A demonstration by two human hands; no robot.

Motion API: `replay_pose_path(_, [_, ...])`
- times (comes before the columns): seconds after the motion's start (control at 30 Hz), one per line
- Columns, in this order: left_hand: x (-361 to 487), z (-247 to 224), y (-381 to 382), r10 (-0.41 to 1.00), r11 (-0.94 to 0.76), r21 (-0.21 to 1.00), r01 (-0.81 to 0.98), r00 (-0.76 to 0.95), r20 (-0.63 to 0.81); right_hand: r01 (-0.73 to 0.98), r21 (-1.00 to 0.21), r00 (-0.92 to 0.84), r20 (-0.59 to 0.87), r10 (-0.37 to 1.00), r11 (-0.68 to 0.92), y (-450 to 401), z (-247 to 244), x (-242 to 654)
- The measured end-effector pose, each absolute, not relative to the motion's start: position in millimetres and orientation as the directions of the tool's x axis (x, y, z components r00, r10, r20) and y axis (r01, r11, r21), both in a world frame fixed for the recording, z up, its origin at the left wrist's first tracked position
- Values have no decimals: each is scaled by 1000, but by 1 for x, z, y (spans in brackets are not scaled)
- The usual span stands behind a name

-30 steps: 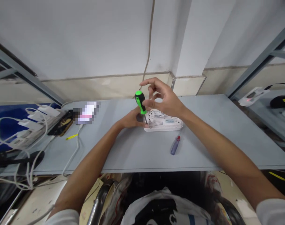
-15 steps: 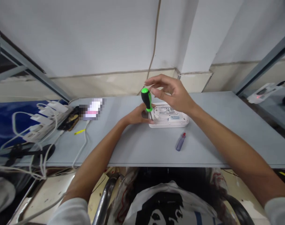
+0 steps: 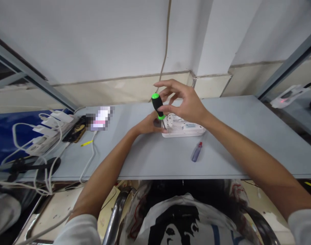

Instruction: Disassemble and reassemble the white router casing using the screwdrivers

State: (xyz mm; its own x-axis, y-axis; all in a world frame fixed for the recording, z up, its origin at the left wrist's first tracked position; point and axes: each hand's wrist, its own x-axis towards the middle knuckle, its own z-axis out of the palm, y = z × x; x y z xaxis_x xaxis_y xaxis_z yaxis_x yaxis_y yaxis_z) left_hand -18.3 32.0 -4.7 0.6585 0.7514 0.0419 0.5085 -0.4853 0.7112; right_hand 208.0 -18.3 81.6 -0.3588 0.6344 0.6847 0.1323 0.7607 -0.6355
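Descending from above, the right hand (image 3: pixel 188 103) now has its grip half-closed on the handle of the green-and-black screwdriver (image 3: pixel 157 105), whose tip stands on the white router (image 3: pixel 187 131) on the worktop (image 3: pixel 135 163); the left hand (image 3: pixel 149 125) rests partly open against the router's edge.

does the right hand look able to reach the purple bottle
Likely yes: the right hand is over the white router, with nothing between it and the purple bottle, though it's on the screwdriver handle.

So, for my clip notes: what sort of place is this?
Probably an electronics repair bench: a green-handled screwdriver is held to a white router, with a small bottle nearby and a power strip full of cables.
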Motion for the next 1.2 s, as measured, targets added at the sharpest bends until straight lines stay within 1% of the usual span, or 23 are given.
replay_pose_path(0.07, [-18,-3,30,759,-466,710,527,650,16,168,-620,-313,704,638,766,-18,81,208])
replay_pose_path(0.13, [-18,-1,29,737,-491,713,500,675,35,169,-615,-283,719,635,770,-18,82,208])
replay_pose_path(0.27, [-18,-1,31,705,-540,705,460,704,81,125,-633,-330,699,634,764,-17,82,209])
replay_pose_path(0.37, [-19,-4,33,721,-537,687,489,689,73,167,-628,-282,709,647,760,-18,82,209])
replay_pose_path(0.43, [-19,-5,33,721,-530,692,490,690,63,164,-627,-251,721,646,762,-19,84,210])
replay_pose_path(0.57, [-19,-4,32,711,-528,715,457,699,78,57,-638,-319,717,620,768,-21,86,210])
replay_pose_path(0.63, [-19,-2,31,711,-528,713,461,699,75,75,-630,-324,718,616,773,-21,85,209])
replay_pose_path(0.77, [-19,-1,31,720,-526,699,484,691,63,155,-615,-231,738,634,773,-22,83,207])
replay_pose_path(0.93, [-20,-3,32,732,-512,703,493,679,57,62,-630,-334,718,610,774,-22,82,206])
replay_pose_path(1.0, [-21,-4,33,737,-514,695,502,673,59,74,-626,-314,724,614,776,-21,80,204])
replay_pose_path(1.1, [-21,-6,35,730,-535,682,498,679,77,122,-614,-222,749,624,780,-21,78,202])
replay_pose_path(1.2, [-21,-5,34,713,-548,699,459,694,104,70,-620,-257,746,615,782,-21,78,202])
